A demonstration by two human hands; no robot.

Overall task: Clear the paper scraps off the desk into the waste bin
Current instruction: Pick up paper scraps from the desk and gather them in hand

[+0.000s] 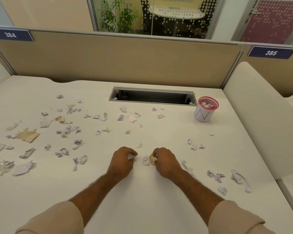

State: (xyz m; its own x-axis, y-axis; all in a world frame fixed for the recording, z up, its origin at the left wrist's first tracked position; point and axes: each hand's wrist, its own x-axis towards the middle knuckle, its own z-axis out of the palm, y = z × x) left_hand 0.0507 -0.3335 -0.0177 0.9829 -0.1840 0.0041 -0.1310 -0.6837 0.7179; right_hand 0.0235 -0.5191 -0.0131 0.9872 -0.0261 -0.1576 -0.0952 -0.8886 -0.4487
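Observation:
Several crumpled white and tan paper scraps (64,130) lie scattered over the white desk (142,200), thickest on the left. More scraps (216,176) lie at the right front. A small red mesh waste bin (205,109) wrapped in white paper stands at the back right with scraps inside. My left hand (123,161) rests on the desk middle with its fingers curled round a white scrap (131,157). My right hand (165,162), a hand's width to the right, pinches a tan and white scrap (152,159). A small scrap (145,162) lies between the hands.
An open grey cable tray slot (152,97) is sunk into the desk at the back, left of the bin. A tan partition (117,59) closes off the far edge. A cream divider (264,115) runs along the right side.

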